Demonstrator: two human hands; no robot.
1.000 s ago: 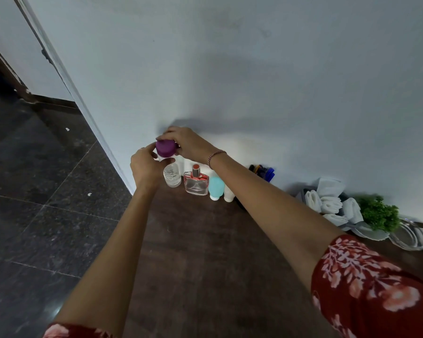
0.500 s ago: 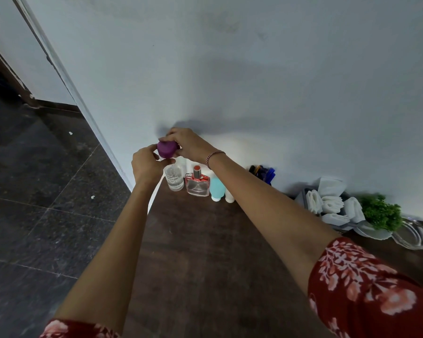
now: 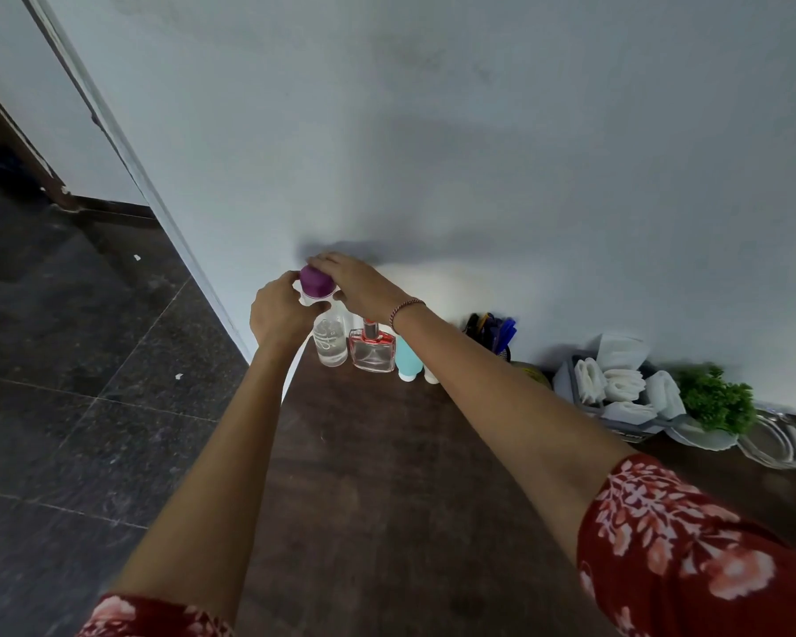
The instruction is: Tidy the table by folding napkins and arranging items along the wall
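Against the wall, four small bottles stood in a row on the tabletop point(image 3: 387, 475): a clear bottle point(image 3: 330, 341), a perfume bottle point(image 3: 372, 354), a teal one point(image 3: 408, 363), a white one (mostly hidden). Both hands, left hand point(image 3: 280, 314) and right hand point(image 3: 358, 281), were raised above them, fingers pinching a purple-capped container point(image 3: 315, 284). Rolled napkins point(image 3: 616, 383) sat far right.

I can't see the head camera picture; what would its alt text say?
Two bare hands, left hand and right hand, hold a purple-capped container above bottles lined along a white wall at the corner of a dark wooden table. Further right are rolled white napkins and a green plant.
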